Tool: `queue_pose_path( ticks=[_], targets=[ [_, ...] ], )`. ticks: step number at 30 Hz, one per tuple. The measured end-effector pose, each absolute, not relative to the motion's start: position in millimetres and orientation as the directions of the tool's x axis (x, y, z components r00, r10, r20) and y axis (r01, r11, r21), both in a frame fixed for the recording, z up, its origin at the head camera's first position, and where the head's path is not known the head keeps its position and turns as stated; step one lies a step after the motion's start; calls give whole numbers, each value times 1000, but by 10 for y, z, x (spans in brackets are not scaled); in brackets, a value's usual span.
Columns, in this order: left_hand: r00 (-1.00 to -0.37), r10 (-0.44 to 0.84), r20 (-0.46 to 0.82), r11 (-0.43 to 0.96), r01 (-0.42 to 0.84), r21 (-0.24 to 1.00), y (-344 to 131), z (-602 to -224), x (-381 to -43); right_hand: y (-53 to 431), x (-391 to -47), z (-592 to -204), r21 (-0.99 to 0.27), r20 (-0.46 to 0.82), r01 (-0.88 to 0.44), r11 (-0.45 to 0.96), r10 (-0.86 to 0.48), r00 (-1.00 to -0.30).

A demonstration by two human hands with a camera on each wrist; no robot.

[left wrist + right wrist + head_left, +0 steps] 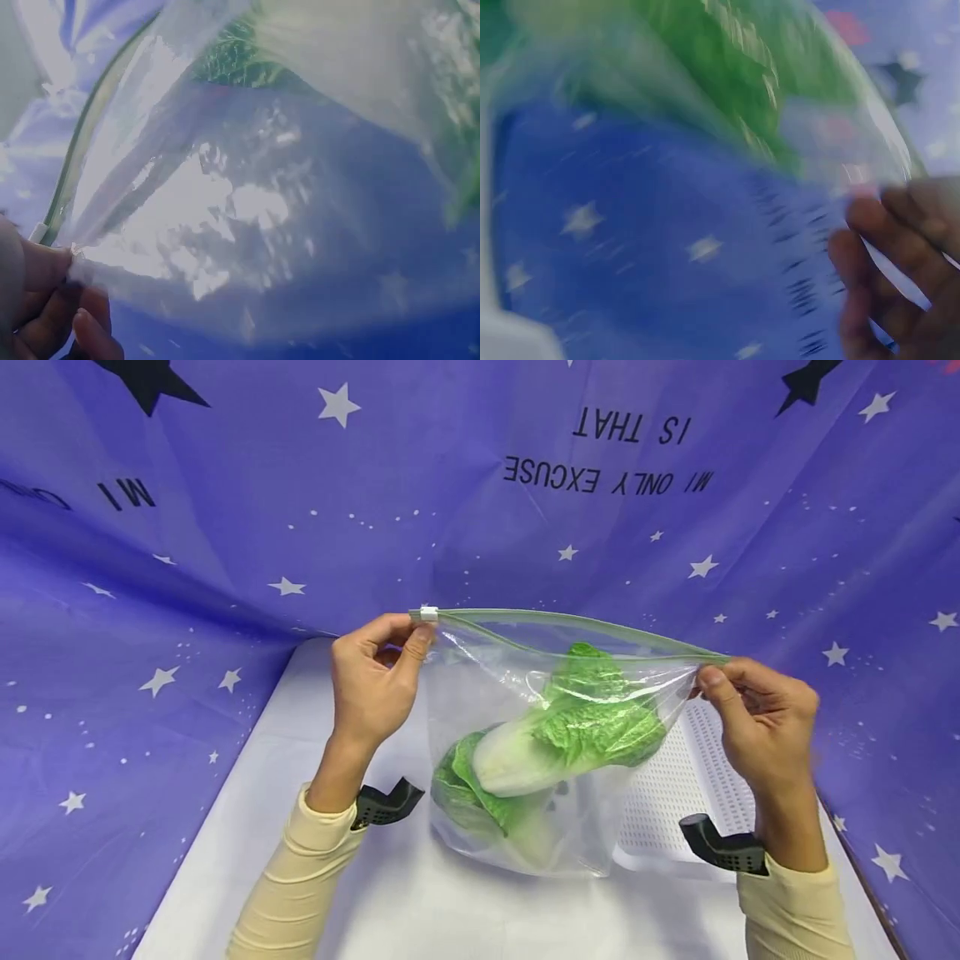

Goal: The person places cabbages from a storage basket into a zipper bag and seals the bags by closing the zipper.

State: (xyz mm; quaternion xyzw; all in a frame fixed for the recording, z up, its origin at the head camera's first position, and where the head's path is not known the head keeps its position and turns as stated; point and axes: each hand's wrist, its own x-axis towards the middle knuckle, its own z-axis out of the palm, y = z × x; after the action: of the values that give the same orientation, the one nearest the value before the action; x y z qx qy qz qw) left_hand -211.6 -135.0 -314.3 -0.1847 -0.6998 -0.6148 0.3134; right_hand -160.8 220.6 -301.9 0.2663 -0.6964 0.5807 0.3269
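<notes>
A clear zip bag hangs between my two hands, its green-edged top partly parted. Inside lie leafy cabbage pieces, pale at the stem, with a darker green one at the lower left. My left hand pinches the bag's left top corner between thumb and finger, right beside the white slider. At the other top corner my right hand pinches the edge. The left wrist view shows the left fingers on the plastic; the right wrist view, blurred, shows the right fingers at the bag's edge.
Behind the bag, to the right, a white perforated tray sits on the white table. A purple cloth with stars and lettering surrounds the table at the back and sides. Each wrist wears a black camera mount.
</notes>
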Motion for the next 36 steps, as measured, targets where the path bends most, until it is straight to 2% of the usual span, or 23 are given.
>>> queue_pose_path(
  ticks=[3,5,8,12,17,20,22,26,33,36],
  targets=[
    [-768,-109,631,227,599,768,-1358,-3290,-2127,2267,-1650,-3208,-627,663,-674,391,-188,-725],
    [-784,-95,614,259,576,776,-1369,-3390,-2133,2281,-1661,-3298,-584,593,-634,507,-267,-760],
    [-781,-86,618,272,579,769,-1372,-3465,-2150,2255,-1679,-3290,-519,569,-611,598,-292,-769],
    [-720,-60,691,268,656,706,-1341,-3465,-2160,2074,-1708,-3070,-429,616,-632,645,-303,-727],
    [-627,-1,779,261,752,606,-1280,-3445,-2158,1531,-1786,-2775,-271,659,-736,620,-438,-612],
    [-596,22,803,266,777,570,-1244,-3439,-2162,1170,-1889,-2659,-178,630,-789,588,-547,-551],
    [-583,35,812,267,788,554,-1222,-3437,-2162,985,-1980,-2615,-145,590,-803,578,-601,-539],
    [-575,57,816,264,797,543,-1225,-3459,-2170,743,-2183,-2610,-150,534,-825,545,-657,-532],
    [-578,49,815,234,800,553,-1232,-3453,-2161,650,-2344,-2633,-188,585,-901,391,-692,-422],
    [-581,38,813,242,795,556,-1232,-3445,-2152,646,-2348,-2632,-194,589,-907,373,-695,-412]
  ],
)
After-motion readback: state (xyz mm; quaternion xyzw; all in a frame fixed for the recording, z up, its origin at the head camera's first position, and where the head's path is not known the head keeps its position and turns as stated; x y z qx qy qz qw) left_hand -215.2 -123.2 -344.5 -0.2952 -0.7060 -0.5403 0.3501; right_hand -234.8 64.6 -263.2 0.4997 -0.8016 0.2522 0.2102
